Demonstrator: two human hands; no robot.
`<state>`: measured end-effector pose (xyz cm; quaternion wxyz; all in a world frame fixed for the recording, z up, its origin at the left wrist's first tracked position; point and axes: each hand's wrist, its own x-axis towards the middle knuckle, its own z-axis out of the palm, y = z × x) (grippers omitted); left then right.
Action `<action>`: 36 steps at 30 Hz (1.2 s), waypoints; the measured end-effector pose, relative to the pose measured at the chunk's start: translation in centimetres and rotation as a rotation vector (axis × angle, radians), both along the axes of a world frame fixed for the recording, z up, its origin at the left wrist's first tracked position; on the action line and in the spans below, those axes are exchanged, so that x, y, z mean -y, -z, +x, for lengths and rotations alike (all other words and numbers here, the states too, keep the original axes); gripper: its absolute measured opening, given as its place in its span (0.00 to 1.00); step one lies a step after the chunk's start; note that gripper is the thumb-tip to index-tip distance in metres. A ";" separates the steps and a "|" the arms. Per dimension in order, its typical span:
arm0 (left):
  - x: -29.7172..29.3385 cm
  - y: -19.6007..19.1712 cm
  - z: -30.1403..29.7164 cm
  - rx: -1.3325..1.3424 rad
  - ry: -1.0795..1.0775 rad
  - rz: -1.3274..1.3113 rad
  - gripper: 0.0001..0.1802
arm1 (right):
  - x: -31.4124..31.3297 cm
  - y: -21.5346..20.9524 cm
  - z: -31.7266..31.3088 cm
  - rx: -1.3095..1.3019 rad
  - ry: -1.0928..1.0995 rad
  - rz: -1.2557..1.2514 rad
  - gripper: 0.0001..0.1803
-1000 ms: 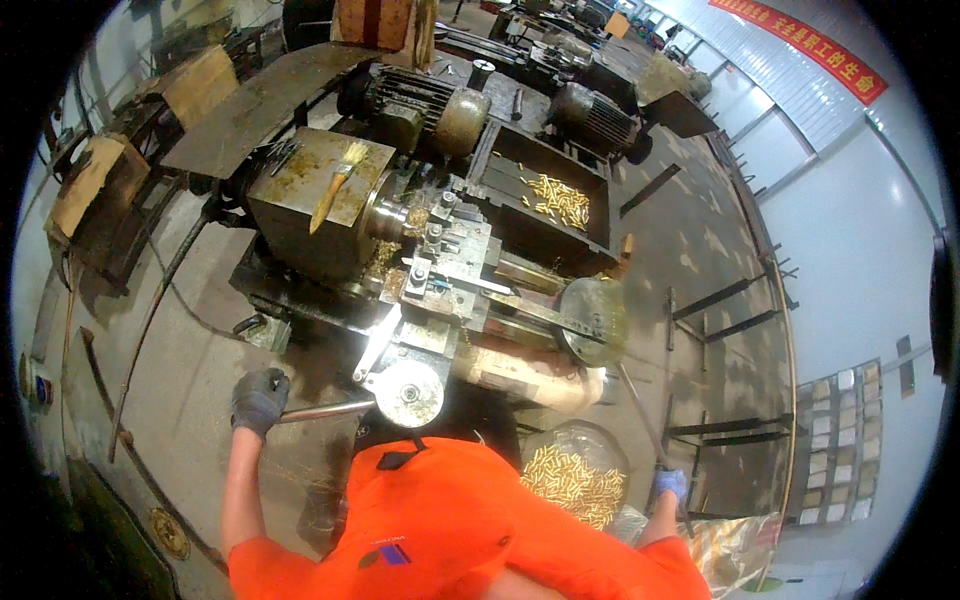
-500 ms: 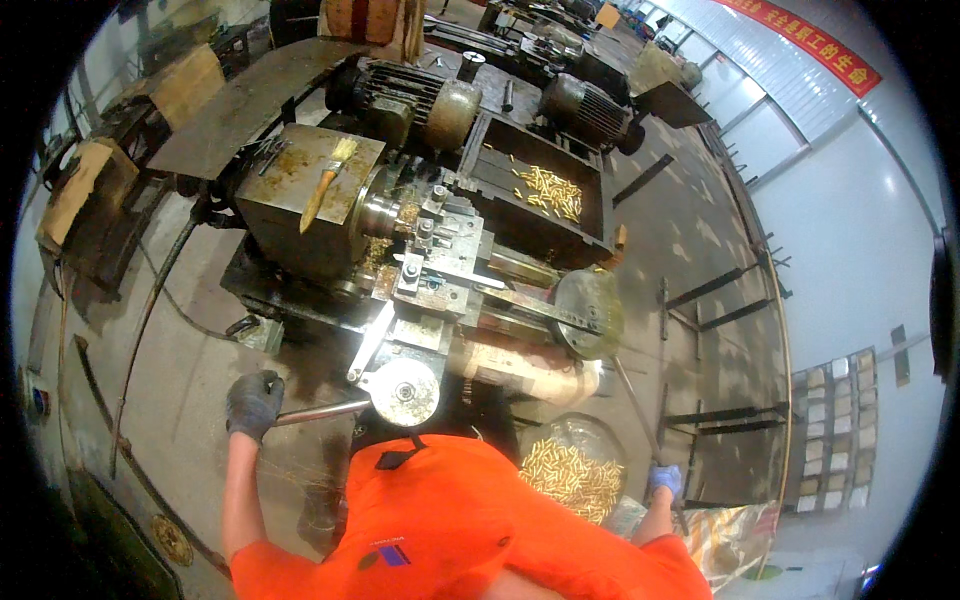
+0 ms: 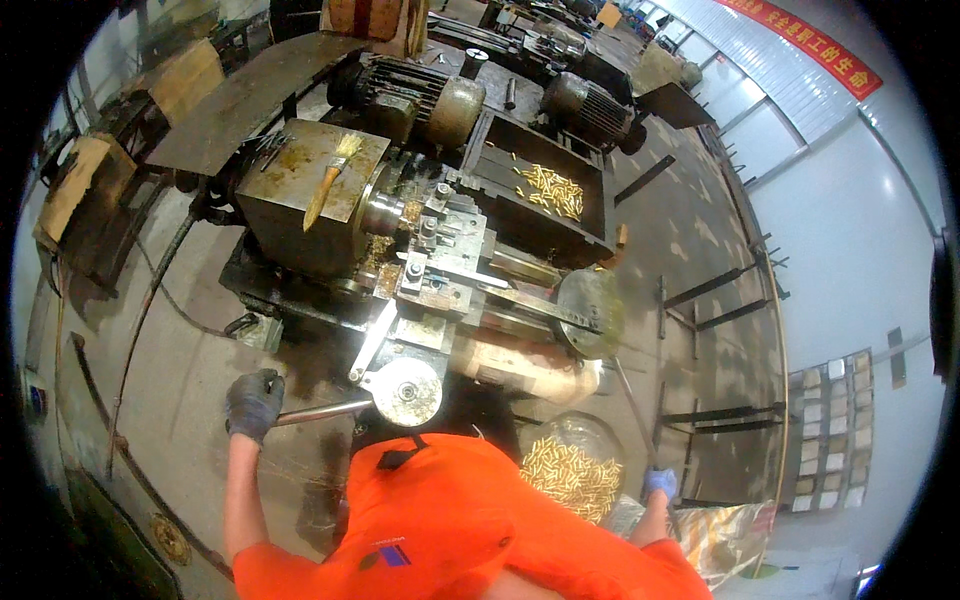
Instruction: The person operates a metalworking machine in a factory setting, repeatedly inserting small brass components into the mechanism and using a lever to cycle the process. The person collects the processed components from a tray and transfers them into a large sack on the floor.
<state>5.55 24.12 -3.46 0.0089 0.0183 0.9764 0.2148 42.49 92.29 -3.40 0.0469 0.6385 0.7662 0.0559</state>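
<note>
My left hand [image 3: 254,403], in a dark grey glove, is closed around the outer end of a metal lever handle [image 3: 322,411]. That handle runs to a round metal disc [image 3: 408,391] at the front of a small lathe's tool slide [image 3: 438,275]. On the right, my right hand [image 3: 661,482], in a blue glove, is closed on the lower end of a long thin rod lever [image 3: 636,400]. The rod slants up toward a round plate [image 3: 588,312] on the lathe. Metal chips lie around the chuck [image 3: 380,216].
A brush [image 3: 330,182] lies on the headstock box [image 3: 300,225]. Small brass-coloured pieces fill a round basin [image 3: 590,428] by my body, and more lie in a dark metal tray [image 3: 500,180] behind the lathe. Motors [image 3: 588,105] and black metal bars [image 3: 715,418] stand farther off.
My right hand and the rod's lower end have shifted very slightly left. My left hand keeps its grip on the lever handle.
</note>
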 end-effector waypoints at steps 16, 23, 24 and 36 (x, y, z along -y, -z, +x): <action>-0.1 -0.8 0.2 0.029 -0.037 0.027 0.13 | 2.6 -0.7 -0.6 -0.006 0.105 -0.005 0.25; -0.2 -1.4 0.5 -0.060 -0.009 0.081 0.12 | 3.1 -0.6 0.5 -0.007 0.077 -0.016 0.27; -0.2 -1.4 0.5 -0.031 -0.029 0.083 0.12 | 3.6 -0.9 0.2 -0.012 0.057 0.006 0.27; -0.6 -3.0 0.5 0.073 -0.020 0.130 0.13 | 2.8 1.2 -2.6 -0.088 0.035 -0.002 0.26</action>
